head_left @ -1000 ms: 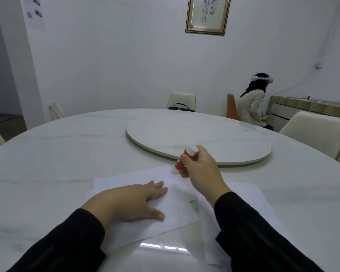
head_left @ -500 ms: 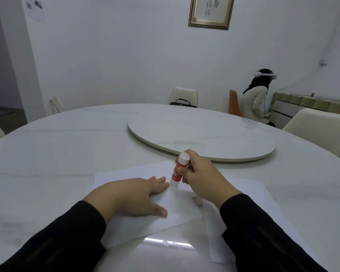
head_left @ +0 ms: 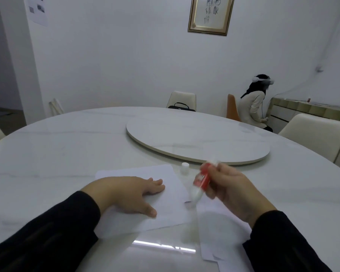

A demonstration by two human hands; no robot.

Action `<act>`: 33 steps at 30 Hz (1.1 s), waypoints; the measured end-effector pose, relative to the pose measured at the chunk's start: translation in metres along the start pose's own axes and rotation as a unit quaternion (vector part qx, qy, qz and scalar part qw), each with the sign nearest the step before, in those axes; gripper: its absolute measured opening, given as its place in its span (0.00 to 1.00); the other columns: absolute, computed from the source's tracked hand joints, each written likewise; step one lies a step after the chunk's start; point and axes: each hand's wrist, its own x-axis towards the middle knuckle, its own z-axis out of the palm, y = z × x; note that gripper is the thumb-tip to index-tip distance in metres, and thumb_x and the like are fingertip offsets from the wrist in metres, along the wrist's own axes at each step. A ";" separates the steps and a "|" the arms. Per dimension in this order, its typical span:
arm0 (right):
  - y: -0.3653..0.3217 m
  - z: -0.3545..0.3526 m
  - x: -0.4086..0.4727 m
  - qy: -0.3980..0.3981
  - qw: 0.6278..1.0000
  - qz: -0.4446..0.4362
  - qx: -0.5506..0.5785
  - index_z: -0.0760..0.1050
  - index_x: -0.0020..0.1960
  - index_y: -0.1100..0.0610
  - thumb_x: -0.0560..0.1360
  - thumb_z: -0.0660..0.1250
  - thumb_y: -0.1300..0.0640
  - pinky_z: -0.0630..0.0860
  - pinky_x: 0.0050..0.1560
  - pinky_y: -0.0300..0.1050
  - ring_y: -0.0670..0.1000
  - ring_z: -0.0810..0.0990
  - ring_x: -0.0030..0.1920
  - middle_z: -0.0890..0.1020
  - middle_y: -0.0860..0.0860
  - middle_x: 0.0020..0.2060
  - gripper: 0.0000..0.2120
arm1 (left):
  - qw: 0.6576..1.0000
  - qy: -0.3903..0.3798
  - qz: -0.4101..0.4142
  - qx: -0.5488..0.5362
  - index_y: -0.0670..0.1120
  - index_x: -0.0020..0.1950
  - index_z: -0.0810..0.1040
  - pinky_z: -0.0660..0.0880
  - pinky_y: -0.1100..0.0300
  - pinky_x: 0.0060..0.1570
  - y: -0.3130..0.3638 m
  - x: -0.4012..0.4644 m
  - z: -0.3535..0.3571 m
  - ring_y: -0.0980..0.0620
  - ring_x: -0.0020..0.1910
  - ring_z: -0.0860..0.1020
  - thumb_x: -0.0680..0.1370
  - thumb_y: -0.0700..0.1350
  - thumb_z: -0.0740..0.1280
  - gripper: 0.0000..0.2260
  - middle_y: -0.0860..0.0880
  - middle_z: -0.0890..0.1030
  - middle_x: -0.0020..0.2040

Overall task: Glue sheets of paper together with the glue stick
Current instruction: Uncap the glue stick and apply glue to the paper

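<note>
Clearly, in the head view the right hand (head_left: 236, 191) held the glue stick (head_left: 201, 180) with curled fingers, its long axis tilted and its lower end down-left over the edge of the paper sheet (head_left: 171, 195), which the left hand (head_left: 126, 195) pressed flat, fingers straight, on the table (head_left: 67, 154).

Left hand (head_left: 130, 195) flat on top sheet (head_left: 165, 205). Right hand (head_left: 232, 193) grips red glue stick (head_left: 201, 180), tilted, blurred, tip down over second sheet (head_left: 220, 228). White cap (head_left: 185, 168) upright on table (head_left: 67, 146).
</note>
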 end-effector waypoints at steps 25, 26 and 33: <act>0.020 -0.027 0.021 0.323 0.921 0.055 0.209 0.71 0.43 0.58 0.80 0.60 0.55 0.73 0.40 0.44 0.52 0.73 0.34 0.74 0.54 0.35 0.10 | 0.996 0.059 -0.038 -0.064 0.59 0.75 0.56 0.48 0.62 0.71 -0.015 -0.007 0.002 0.61 0.75 0.50 0.73 0.55 0.69 0.34 0.61 0.50 0.77; 0.020 -0.027 0.022 0.318 0.923 0.057 0.209 0.71 0.43 0.58 0.80 0.60 0.55 0.72 0.39 0.44 0.52 0.72 0.34 0.74 0.54 0.35 0.09 | 0.996 0.057 -0.030 -0.068 0.59 0.74 0.58 0.49 0.62 0.70 -0.016 -0.006 -0.001 0.62 0.75 0.51 0.72 0.54 0.70 0.34 0.62 0.51 0.77; 0.017 -0.033 0.021 0.340 0.901 0.045 0.266 0.72 0.45 0.55 0.79 0.61 0.51 0.69 0.38 0.43 0.50 0.71 0.34 0.77 0.53 0.36 0.09 | 0.981 0.140 -0.015 -0.136 0.63 0.67 0.68 0.55 0.65 0.69 -0.020 -0.002 0.012 0.64 0.71 0.60 0.73 0.55 0.69 0.24 0.65 0.60 0.73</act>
